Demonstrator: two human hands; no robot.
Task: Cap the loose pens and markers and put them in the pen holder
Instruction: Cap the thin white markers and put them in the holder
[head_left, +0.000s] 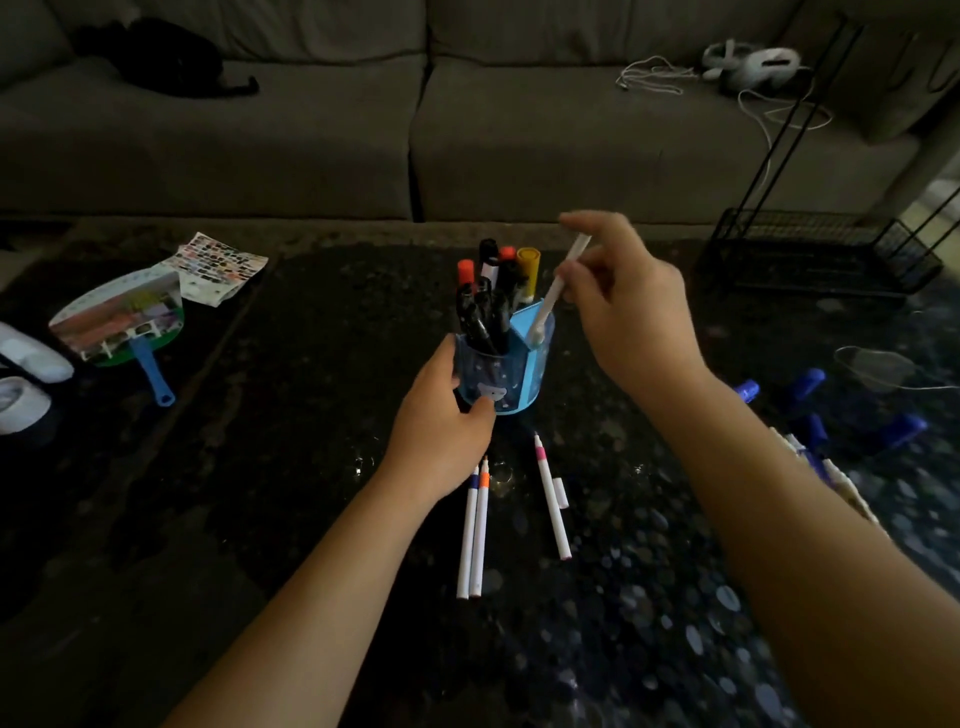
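Observation:
A blue pen holder (524, 374) stands mid-table with several black, orange and yellow markers upright in it. My left hand (441, 415) grips the holder's left side. My right hand (623, 291) pinches a white pen (558, 286), tilted with its lower tip inside the holder's right compartment. In front of the holder lie three uncapped white pens: a blue-banded pen (467, 535), an orange-banded pen (480, 535) and a pink-banded pen (551, 499). A loose white cap (561, 492) lies beside the pink one.
Blue caps or markers (810, 384) and more pens (802, 452) lie right of my right forearm. A hand fan (124, 317) and a sticker sheet (218, 265) sit at left. A black wire rack (821, 249) stands at right. A sofa (467, 130) lies beyond.

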